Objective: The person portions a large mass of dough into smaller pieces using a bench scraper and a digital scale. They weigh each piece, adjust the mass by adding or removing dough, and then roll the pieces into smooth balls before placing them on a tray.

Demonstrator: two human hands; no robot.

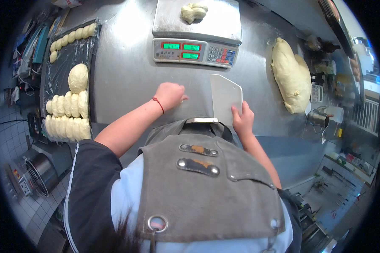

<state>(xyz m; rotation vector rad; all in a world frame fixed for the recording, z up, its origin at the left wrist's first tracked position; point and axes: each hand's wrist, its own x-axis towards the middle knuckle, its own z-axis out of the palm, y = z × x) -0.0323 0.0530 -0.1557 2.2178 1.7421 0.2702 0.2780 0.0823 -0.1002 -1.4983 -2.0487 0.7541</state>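
Note:
My left hand point(170, 95) is curled over the steel table in front of the scale, a bit of something pale, perhaps dough, at its fingertips. In my right hand point(243, 119) is a white plastic dough scraper point(227, 95), its broad blade pointing away from me. A small twisted piece of dough point(193, 12) lies on the steel pan of the digital scale point(196, 52), whose green displays are lit. To the right rests a large mass of dough point(291, 79). On the left, rows of shaped dough point(68, 126) and a larger round dough piece point(78, 78) sit on a plastic-covered dark tray.
The dark tray point(63, 74) runs along the table's left side. Beyond the large dough at right stand a metal pitcher point(317, 117), a calculator point(316, 93) and several containers. A machine with a steel bowl point(42, 174) is at lower left. The table's near edge meets my apron.

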